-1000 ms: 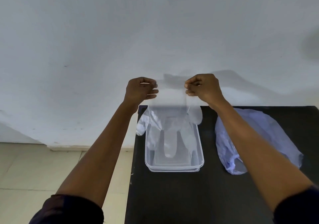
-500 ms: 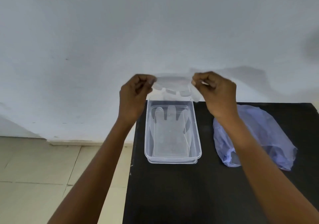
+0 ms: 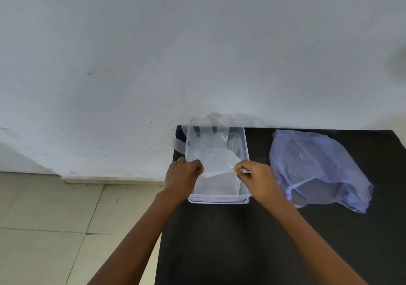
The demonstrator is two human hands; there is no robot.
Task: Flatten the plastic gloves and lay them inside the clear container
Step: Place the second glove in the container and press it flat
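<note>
1. Hands first, since they're closest: the left hand [image 3: 183, 176] and right hand [image 3: 256, 175] have dropped from up by the wall a second ago to just over the near half of the clear container [image 3: 218, 199]. Both are curled almost shut, thumb against fingers, each pinching a corner of the glove's cuff edge.

2. Glove [image 3: 216, 164] itself: a moment back it hung in the air between the hands, now it's draped down into the container, cuff toward the person, fingers pointing at the wall. Looks fairly flat, with some wrinkles near the far end.

3. What that means, I reckon: this one is basically laid in, just needs letting go and maybe a smoothing pat. There seems to be at least one glove already underneath, but it's all see-through so hard to count.

4. Further right on the black surface [image 3: 219, 240], the bluish plastic bag [image 3: 316, 166] sits well apart from the container, untouched.

5. Beyond that, just white wall [image 3: 197, 43].
</note>
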